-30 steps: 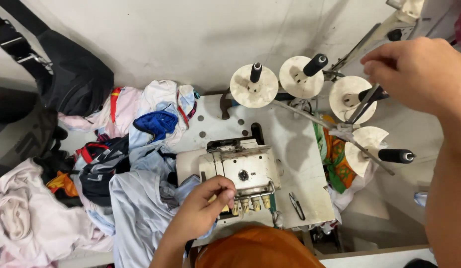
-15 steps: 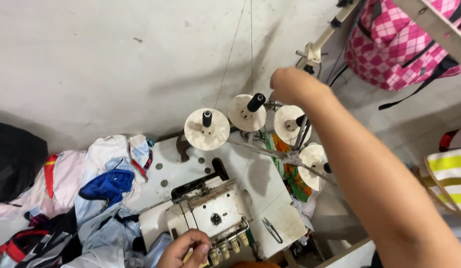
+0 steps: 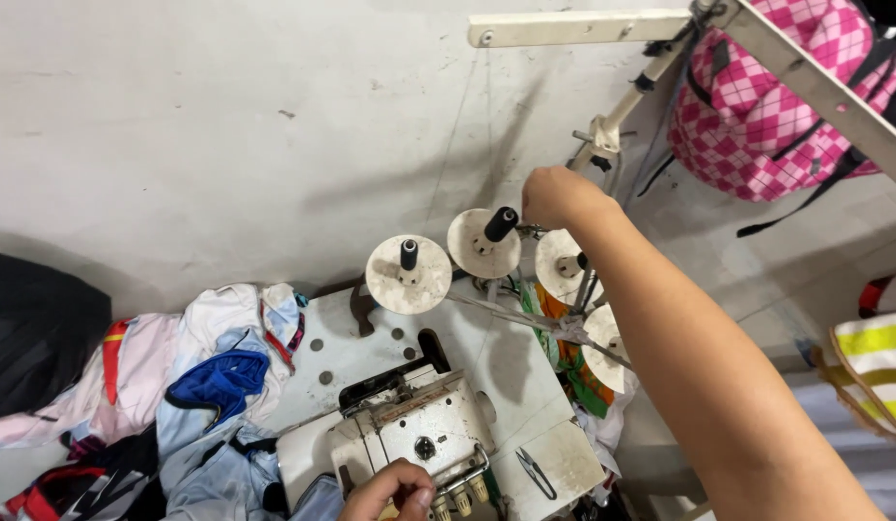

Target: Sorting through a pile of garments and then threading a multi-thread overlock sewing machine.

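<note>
Far left, a heap of garments (image 3: pixel 178 405) lies soft and loose on the counter (image 3: pixel 525 405), white, blue and pink ones tangled together. Next comes the cream sewing machine (image 3: pixel 409 439); my left hand (image 3: pixel 390 492) rests at its front edge by the tension knobs (image 3: pixel 462 497), fingers curled, though I cannot tell whether they grip anything. A small pair of thread snips (image 3: pixel 537 473) lies just to the right of the machine. Behind stand the thread cones: I count four pale discs, two with dark cores showing clearly (image 3: pixel 407 256) (image 3: pixel 499 224), two partly hidden by my arm. My right hand (image 3: pixel 556 196) is up at the thread stand (image 3: pixel 602 135), fingers closed, seemingly pinching thread; the strand itself is too fine to see there. I judge thread to be nearly weightless, limp and easily snapped, best taken in a light fingertip pinch. One pink checked bag (image 3: pixel 757 106) hangs at right.
</note>
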